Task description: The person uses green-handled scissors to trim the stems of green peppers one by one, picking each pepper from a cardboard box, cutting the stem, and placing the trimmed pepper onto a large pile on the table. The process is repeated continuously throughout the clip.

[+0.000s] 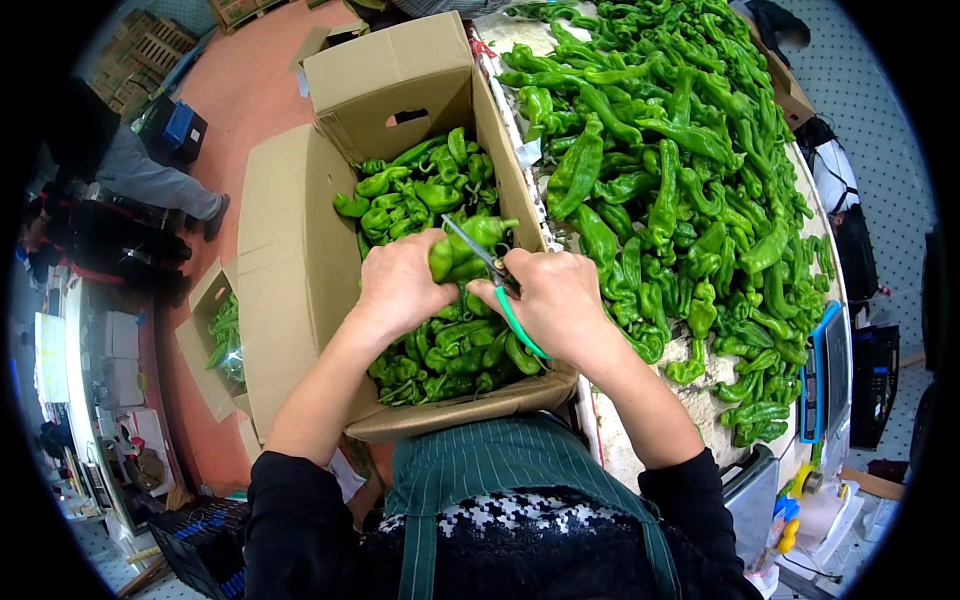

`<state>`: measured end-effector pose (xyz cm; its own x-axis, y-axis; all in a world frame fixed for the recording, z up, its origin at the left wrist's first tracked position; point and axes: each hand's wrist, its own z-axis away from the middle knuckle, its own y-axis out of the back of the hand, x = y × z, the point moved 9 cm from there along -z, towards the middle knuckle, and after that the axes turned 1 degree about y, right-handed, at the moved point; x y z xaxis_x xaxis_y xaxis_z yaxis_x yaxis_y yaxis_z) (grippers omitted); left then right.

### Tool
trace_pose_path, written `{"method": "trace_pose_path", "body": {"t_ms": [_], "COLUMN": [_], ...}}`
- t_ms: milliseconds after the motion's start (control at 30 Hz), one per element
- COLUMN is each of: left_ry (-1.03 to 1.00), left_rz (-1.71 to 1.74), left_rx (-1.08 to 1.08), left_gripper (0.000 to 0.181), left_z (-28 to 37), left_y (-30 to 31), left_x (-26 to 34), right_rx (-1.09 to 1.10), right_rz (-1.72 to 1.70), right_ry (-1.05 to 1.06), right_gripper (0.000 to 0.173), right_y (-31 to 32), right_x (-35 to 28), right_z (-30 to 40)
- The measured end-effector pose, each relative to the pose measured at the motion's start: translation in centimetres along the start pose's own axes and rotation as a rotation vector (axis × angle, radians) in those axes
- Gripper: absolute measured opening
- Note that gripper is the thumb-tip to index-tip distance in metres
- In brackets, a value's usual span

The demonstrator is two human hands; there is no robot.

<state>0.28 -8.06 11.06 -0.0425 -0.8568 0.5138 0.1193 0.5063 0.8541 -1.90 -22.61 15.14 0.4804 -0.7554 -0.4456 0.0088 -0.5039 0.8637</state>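
Observation:
Over an open cardboard box (pixel 289 217), my left hand (pixel 401 281) grips a green pepper (pixel 480 232) whose stem end points right. My right hand (pixel 555 300) holds scissors (pixel 517 322) with green handles, their blades lying across the pepper and pointing up and left. Whether the blades are parted cannot be made out. Beneath both hands, many green peppers (pixel 442 360) fill the bottom of the box. To the right, a large heap of green peppers (pixel 675 150) covers much of a pale worktable (pixel 630 427), right up against the box.
A blue-edged device (pixel 821 375) sits at the table's right side. On the floor to the left is a smaller cardboard box (pixel 199 337) with green produce. A person's leg (pixel 150 172) shows at far left; another person (pixel 780 30) is at upper right. A black crate (pixel 202 547) lies lower left.

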Motion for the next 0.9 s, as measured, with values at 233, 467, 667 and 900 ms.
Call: {"method": "trace_pose_path", "body": {"t_ms": [233, 467, 667, 900], "left_ry": [0.217, 0.425, 0.488, 0.358], "left_rz": [1.548, 2.018, 2.141, 2.254], "left_rx": [0.489, 0.660, 0.567, 0.480], "left_gripper": [0.035, 0.039, 0.044, 0.046], "left_z": [-2.7, -1.9, -0.5, -0.3], "left_y": [2.1, 1.4, -1.3, -1.7], "left_x": [-10.2, -11.0, -10.0, -8.4], "right_rx": [-0.178, -0.273, -0.084, 0.046], "right_rz": [-1.105, -1.021, -0.832, -0.968], "right_ry": [-0.393, -0.528, -0.499, -0.495], "right_gripper": [0.044, 0.053, 0.055, 0.049], "right_y": [-2.2, -6.8, -5.4, -5.0], "right_x": [0.8, 1.0, 2.4, 2.0], "right_z": [2.5, 4.0, 1.2, 1.5]}}
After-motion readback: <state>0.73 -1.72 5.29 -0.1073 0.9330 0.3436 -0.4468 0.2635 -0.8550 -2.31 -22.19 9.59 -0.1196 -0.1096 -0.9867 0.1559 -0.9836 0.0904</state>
